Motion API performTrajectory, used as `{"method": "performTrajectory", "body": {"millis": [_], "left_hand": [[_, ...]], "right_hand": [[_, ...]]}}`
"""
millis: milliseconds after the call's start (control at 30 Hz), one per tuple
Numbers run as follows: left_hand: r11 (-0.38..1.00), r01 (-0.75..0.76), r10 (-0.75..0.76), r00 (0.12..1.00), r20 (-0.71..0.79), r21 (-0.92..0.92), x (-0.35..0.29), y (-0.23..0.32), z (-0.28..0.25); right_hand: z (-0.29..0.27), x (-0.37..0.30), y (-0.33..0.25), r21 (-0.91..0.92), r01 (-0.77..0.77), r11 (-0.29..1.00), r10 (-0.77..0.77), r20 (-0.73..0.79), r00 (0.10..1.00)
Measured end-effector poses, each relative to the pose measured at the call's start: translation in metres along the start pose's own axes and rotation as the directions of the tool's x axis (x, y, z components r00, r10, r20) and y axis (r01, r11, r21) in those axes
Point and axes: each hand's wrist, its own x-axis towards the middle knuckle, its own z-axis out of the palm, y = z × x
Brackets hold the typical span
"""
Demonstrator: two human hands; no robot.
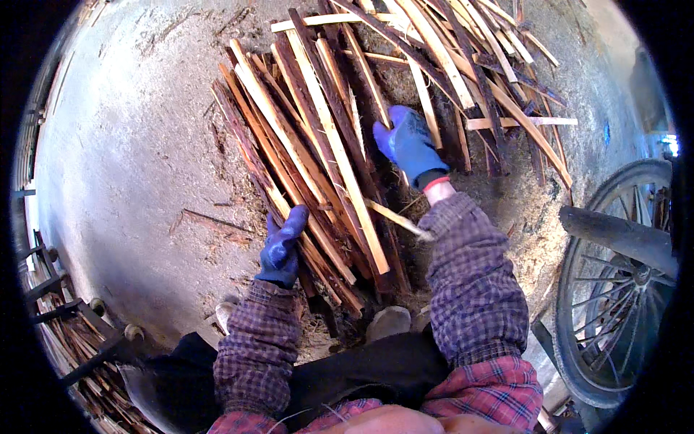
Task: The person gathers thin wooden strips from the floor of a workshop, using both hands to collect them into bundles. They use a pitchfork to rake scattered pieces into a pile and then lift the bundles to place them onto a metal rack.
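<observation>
A bundle of long, rough wood strips (329, 137), pale on cut faces and dark brown on bark sides, lies slanting on the floor before me. My left hand (282, 249), in a blue glove, is closed at the bundle's left edge, thumb and finger about a brown wood strip (253, 163). Farther off to the right, my right hand (413, 145), also gloved in blue, has its thumb and fingers closed on the near end of a thin pale strip (369, 76). Its other fingers are partly hidden. A short pale stick (397, 218) pokes out beneath my right forearm.
More strips lie crisscrossed in a heap (506, 79) at the far right. A spoked wheel (632, 282) with a dark wooden beam (614, 239) stands on the right. At the lower left, a dark rack (72, 311) borders more strips. Bark scraps (217, 223) and sawdust litter the floor.
</observation>
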Motion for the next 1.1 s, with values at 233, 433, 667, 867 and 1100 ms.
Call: {"method": "performTrajectory", "body": {"millis": [233, 433, 667, 867, 1100], "left_hand": [[0.995, 0.041, -0.047, 0.997, -0.068, -0.086, 0.006, -0.015, -0.006], [0.999, -0.014, 0.014, 1.000, 0.007, -0.036, 0.007, -0.019, -0.009], [0.975, 0.009, -0.020, 0.999, -0.049, -0.221, 0.007, -0.013, -0.005], [0.998, 0.040, -0.044, 0.996, -0.074, -0.049, 0.004, -0.003, 0.000], [1.000, 0.012, -0.011, 1.000, -0.020, 0.011, 0.003, -0.007, -0.001]], "right_hand": [[0.046, 0.035, 0.007, 0.280, -0.037, 0.959, 0.063, -0.083, 0.995], [0.022, 0.022, 0.001, 0.781, -0.457, 0.425, 0.224, 0.399, 0.889], [0.026, 0.022, 0.014, 0.829, 0.100, 0.550, -0.406, 0.160, 0.900], [0.019, 0.042, -0.023, 0.615, -0.166, 0.771, -0.130, 0.407, 0.904], [0.042, 0.060, -0.009, 0.525, -0.219, 0.823, 0.008, 0.375, 0.927]]}}
